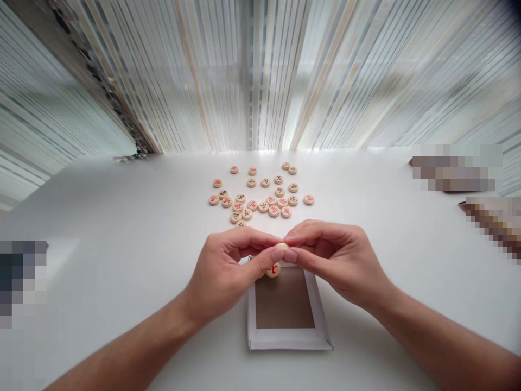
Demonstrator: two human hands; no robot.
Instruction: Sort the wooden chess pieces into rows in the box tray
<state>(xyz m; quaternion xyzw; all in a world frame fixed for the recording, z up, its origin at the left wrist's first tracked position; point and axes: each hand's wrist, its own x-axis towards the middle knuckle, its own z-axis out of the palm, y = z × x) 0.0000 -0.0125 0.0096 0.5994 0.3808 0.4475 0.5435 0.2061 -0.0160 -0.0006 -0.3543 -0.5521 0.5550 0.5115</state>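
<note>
Between the thumbs and fingertips of both hands I pinch one round wooden xiangqi piece (282,246), seen mostly edge-on; its marking is hidden. My left hand (232,260) grips it from the left, my right hand (340,255) from the right, both closed. Below them lies a shallow white box (290,339) with a brown bottom. A piece with a red character (272,269) sits at the box's far end, and part of another shows beside it under my left thumb. Beyond my hands, several xiangqi pieces (263,207) with red or black characters are scattered on the table.
The white table (134,217) reaches back to a striped string curtain (228,76). A dark beaded strand (122,117) hangs at the left. Blurred-out objects lie at the right edge (456,174) and the left edge (20,277).
</note>
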